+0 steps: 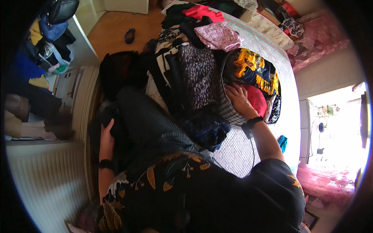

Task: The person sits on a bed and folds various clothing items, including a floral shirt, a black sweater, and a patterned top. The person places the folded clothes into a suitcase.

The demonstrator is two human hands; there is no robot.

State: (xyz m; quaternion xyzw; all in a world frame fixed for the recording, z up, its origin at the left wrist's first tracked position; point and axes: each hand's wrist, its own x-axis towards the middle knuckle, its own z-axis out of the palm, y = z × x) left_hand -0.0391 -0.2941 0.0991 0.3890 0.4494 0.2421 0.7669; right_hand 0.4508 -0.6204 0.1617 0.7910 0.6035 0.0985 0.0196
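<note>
My right hand (239, 99) lies palm down, with fingers spread a little, on a packed bundle of folded clothes on the bed. Under and beside it are a red garment (255, 100) and a grey checked cloth (230, 109). A black cloth with yellow sunflowers (256, 68) tops the far part of the bundle. Low at the left, by my leg, my left hand (107, 135) grips a black garment (107, 115); its fingers are mostly hidden. Between my hands lie a black-and-white speckled knit (199, 75) and a crumpled navy garment (205, 132).
More clothes, including a pink floral piece (218, 35) and a red one (204, 13), are heaped toward the bed's far end. A white quilted cover (239, 151) spreads over the bed. An open wardrobe (84, 38) stands left, and a slipper (130, 36) lies on the floor.
</note>
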